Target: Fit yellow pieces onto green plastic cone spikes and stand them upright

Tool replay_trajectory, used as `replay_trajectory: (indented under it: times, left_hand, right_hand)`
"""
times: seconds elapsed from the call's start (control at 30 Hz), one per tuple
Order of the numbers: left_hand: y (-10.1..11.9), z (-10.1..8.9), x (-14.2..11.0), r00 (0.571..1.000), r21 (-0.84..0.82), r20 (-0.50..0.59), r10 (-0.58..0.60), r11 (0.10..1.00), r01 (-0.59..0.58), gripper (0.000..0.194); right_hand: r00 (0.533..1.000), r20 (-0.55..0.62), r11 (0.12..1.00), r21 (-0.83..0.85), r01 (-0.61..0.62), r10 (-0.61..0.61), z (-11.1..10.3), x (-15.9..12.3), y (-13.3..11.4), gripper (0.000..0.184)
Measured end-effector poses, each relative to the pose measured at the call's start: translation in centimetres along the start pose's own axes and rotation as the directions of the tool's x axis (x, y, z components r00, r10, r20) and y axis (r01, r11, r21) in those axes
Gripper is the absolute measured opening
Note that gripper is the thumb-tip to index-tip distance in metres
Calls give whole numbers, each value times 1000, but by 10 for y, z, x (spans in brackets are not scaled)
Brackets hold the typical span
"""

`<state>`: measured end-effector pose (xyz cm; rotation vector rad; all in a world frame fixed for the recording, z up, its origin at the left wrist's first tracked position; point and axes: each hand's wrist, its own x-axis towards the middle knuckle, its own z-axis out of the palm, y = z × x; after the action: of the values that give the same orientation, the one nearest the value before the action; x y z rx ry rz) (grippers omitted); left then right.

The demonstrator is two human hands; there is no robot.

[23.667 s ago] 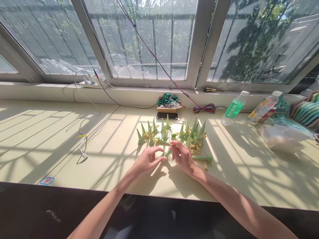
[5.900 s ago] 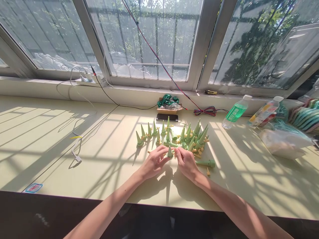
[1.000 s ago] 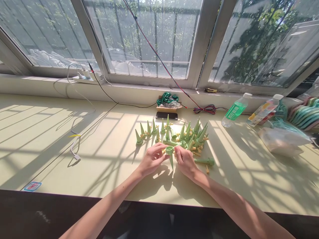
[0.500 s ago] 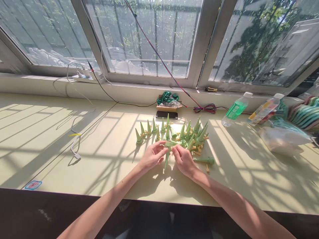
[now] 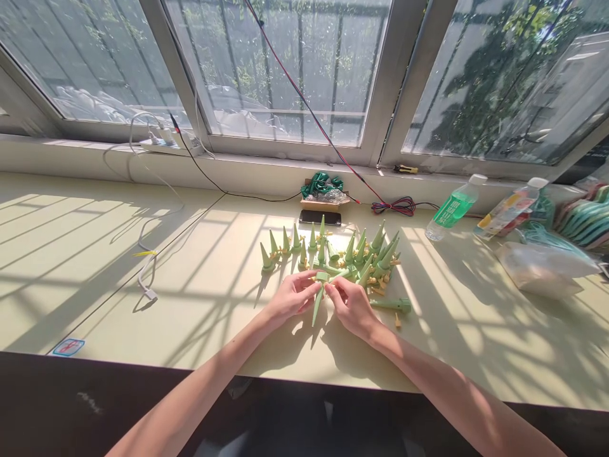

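Note:
Between my fingers is a green plastic plant watering spike [image 5: 316, 309], its tip pointing down toward the table. My left hand [image 5: 292, 297] pinches it near the wide collar from the left. My right hand [image 5: 351, 306] is closed at the collar's right side, thumb and forefinger together; what they pinch is too small to make out. Just beyond stand several similar green spikes [image 5: 267, 259], many with small yellow-orange valve pieces at the base. To the right of my right hand, one green spike [image 5: 391, 305] lies on its side, with a loose yellow valve piece [image 5: 398, 320] in front of it.
Behind the spikes are a black phone [image 5: 320, 218] and a small box [image 5: 325, 204] with green material. A green-labelled bottle [image 5: 454, 208], a second bottle [image 5: 511, 206] and a plastic bag [image 5: 540, 270] stand right. A white cable [image 5: 147, 279] lies left. The table's front edge is near my forearms.
My right fingertips have come slightly closer to the collar, and the held spike has turned a little. The whole view has shifted slightly; the other things stay in place.

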<state>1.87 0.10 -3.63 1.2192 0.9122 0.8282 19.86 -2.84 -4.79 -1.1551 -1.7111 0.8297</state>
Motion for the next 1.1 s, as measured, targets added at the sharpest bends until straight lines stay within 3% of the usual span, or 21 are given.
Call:
replay_trajectory:
  times: [0.3,0.57,0.73,0.87,1.1]
  left_hand:
    - [2,0,-1,999,-9,-24,-32,999,32,74]
    - [6,-2,-2,986,105,5,169,980,-168,50]
    - [-4,-4,-4,913,438,69,402,810,-390,34]
    - [-5,-3,-6,861,540,90,501,702,-465,27]
    - [3,-7,-17,889,652,59,454,657,-379,29]
  right_hand:
    - [999,-9,999,-27,46,-47,0,1,1,38]
    - [993,-105,998,-38,41,-45,-1,7,5,50]
    - [992,-115,998,-34,49,-53,1,9,9,52]
    - [995,-75,998,-26,65,-67,4,10,12,52]
    - [995,-75,998,-30,59,-61,1,12,12,55]
